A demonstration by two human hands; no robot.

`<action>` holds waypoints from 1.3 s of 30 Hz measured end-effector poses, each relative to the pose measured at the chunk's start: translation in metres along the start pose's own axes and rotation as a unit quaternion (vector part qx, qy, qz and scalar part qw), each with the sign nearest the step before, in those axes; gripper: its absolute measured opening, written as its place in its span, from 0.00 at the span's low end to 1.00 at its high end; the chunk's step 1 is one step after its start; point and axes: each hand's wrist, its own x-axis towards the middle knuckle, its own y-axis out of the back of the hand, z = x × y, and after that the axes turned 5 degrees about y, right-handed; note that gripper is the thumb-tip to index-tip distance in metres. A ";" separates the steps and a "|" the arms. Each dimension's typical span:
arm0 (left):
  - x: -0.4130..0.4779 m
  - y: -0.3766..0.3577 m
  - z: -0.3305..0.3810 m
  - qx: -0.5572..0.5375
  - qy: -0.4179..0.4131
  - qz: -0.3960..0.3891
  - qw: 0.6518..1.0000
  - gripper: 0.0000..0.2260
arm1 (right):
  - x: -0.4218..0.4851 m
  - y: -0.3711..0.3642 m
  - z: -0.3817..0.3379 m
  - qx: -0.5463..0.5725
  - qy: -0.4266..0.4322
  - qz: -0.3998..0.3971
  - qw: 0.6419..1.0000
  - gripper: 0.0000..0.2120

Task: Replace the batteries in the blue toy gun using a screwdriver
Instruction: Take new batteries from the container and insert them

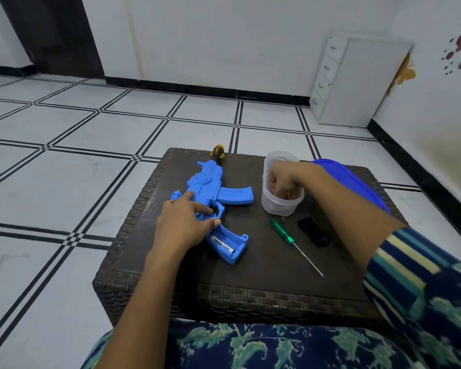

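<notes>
1. Head view, looking down at a person seated by a low dark woven table (250, 283) on a white tiled floor (64, 161).
2. The blue toy gun (224, 193) lies flat on the left half of the table, its barrel pointing away from the person and its grip towards them.
3. The grip's battery compartment (230, 234) is uncovered, and one battery (221, 242) with a white label sits in it.
4. The left hand (183, 222) rests on the middle of the gun, fingers spread and fairly straight, with the thumb just above the compartment.
5. The right hand (282, 178) is dipped into a clear plastic tub (277, 206) to the right of the gun. Its fingers curl downward inside, and I cannot tell whether they hold anything.
6. A green-handled screwdriver (282, 232) lies loose on the table between the gun and a small black cover piece (314, 231). Its thin shaft points towards the person.
7. A second tool with a yellow and black handle (217, 151) lies at the far edge, just behind the gun's muzzle.
8. A blue lid (354, 179) shows behind the right forearm, at the right side of the table.
9. A white drawer unit (357, 83) stands in the far corner.
</notes>
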 end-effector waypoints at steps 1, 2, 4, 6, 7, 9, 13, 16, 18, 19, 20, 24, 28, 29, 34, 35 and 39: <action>0.000 0.000 0.000 -0.002 0.001 0.000 1.000 0.17 | 0.000 0.000 0.000 0.003 0.012 0.006 1.000 0.05; 0.000 0.000 0.000 -0.004 0.001 0.000 1.000 0.17 | 0.000 -0.001 0.000 0.004 0.024 0.021 0.999 0.04; -0.002 0.001 0.000 -0.003 0.002 -0.001 1.000 0.17 | 0.001 -0.006 0.004 -0.001 0.043 0.057 0.997 0.05; -0.003 0.001 0.001 0.006 -0.001 -0.001 1.000 0.17 | 0.001 -0.010 0.010 0.007 0.050 0.077 0.996 0.06; -0.004 0.002 0.003 0.012 -0.001 0.000 1.000 0.17 | 0.002 -0.011 0.012 0.010 0.053 0.077 0.996 0.06; -0.007 0.003 0.006 0.018 0.002 0.000 1.000 0.17 | 0.002 -0.011 0.013 0.015 0.055 0.074 0.996 0.05; -0.008 0.005 0.008 0.019 0.003 -0.001 1.000 0.17 | -0.024 -0.001 0.007 0.117 0.054 0.266 0.955 0.03; -0.008 0.006 0.008 0.025 0.003 -0.001 1.000 0.17 | -0.074 -0.001 -0.016 0.402 0.097 0.374 0.830 0.06; -0.008 0.006 0.010 0.034 0.004 -0.001 0.999 0.17 | -0.102 -0.020 -0.038 0.519 0.127 0.316 0.784 0.08; -0.008 0.006 0.011 0.035 0.005 -0.002 0.999 0.17 | -0.109 -0.035 -0.047 0.533 0.132 0.287 0.785 0.08; -0.008 0.006 0.010 0.033 0.006 -0.002 0.999 0.17 | -0.112 -0.051 -0.054 0.531 0.133 0.262 0.795 0.08; -0.007 0.005 0.008 0.027 0.003 0.002 1.000 0.18 | -0.106 -0.086 -0.064 0.452 0.130 0.202 0.859 0.06; -0.006 0.005 0.008 0.020 0.004 0.002 1.000 0.18 | -0.108 -0.092 -0.065 0.328 0.155 0.253 0.897 0.05; -0.006 0.005 0.008 0.019 0.004 0.003 1.000 0.18 | -0.108 -0.093 -0.066 0.294 0.162 0.258 0.906 0.04; -0.004 0.005 0.008 0.018 0.006 0.005 1.000 0.18 | -0.107 -0.090 -0.072 0.194 0.160 0.243 0.937 0.02; -0.004 0.005 0.008 0.015 0.005 0.005 1.000 0.18 | -0.106 -0.089 -0.073 0.183 0.150 0.234 0.943 0.03; -0.007 0.005 0.008 0.005 0.001 0.007 1.000 0.18 | -0.104 -0.093 -0.073 0.200 0.124 0.216 0.947 0.04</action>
